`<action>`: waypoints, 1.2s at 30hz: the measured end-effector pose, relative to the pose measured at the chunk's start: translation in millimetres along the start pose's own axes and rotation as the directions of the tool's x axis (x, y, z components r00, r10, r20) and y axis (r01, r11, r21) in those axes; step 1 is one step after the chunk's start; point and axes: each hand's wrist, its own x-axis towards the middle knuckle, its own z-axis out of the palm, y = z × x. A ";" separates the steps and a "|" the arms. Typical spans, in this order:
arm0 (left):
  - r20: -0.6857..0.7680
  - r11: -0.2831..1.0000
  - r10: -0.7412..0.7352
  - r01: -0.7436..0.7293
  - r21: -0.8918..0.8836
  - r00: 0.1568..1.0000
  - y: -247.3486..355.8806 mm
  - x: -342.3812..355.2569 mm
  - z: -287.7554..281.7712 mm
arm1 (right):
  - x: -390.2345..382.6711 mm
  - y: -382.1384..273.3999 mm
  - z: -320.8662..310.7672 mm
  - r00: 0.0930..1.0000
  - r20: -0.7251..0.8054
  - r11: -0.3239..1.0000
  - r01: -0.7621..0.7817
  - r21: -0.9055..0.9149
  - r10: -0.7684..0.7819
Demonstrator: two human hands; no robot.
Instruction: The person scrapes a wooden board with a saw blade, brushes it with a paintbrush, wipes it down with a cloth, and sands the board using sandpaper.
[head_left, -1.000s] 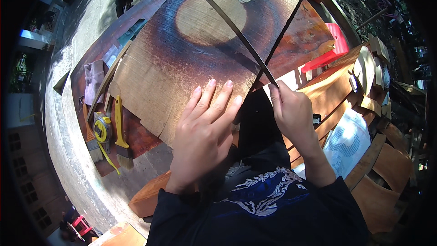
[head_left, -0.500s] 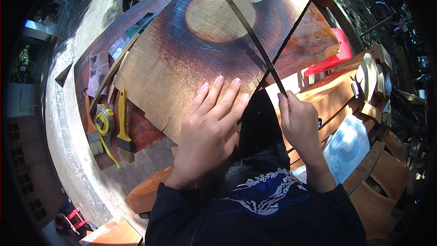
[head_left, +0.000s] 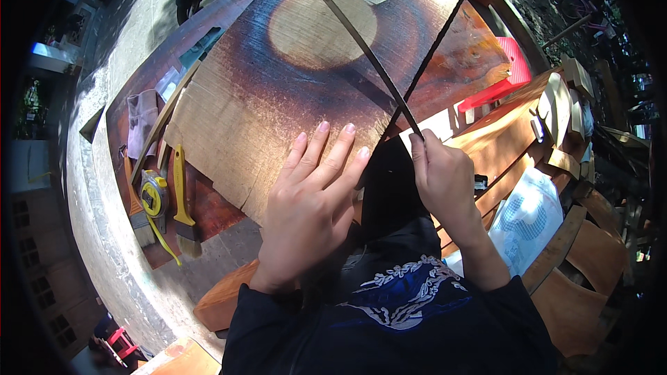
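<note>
My left hand [head_left: 306, 215] lies spread on the lower part of a wooden board [head_left: 215, 132], which has a dark scorched ring around a pale round centre and a whitish patch above. My right hand [head_left: 441, 173] grips the lower end of a long, thin, dark metal blade [head_left: 368, 52], slanting up-left over the board with its holed tip above the pale circle. The blade crosses the board's black right edge; whether it touches there I cannot tell.
A red-brown stained board [head_left: 465, 55] lies underneath. At left are yellow-handled brush [head_left: 180, 187], tape measure [head_left: 154, 198] and lilac cloth [head_left: 142, 125]. At right are a red plastic tool [head_left: 507, 73], wooden pieces [head_left: 583, 271] and white-blue packet [head_left: 524, 222]. Concrete paving [head_left: 97, 187] runs along the left.
The blade and my right hand slid down-right half a second ago, then moved back up-left. My left hand stays on the board. The whole view shifted slightly.
</note>
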 end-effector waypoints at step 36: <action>0.039 0.998 0.001 -0.004 0.067 0.999 3.3 4.8 -0.7 | 15.9 -1.3 -9.8 0.997 0.011 0.997 0.073 -0.024 -0.072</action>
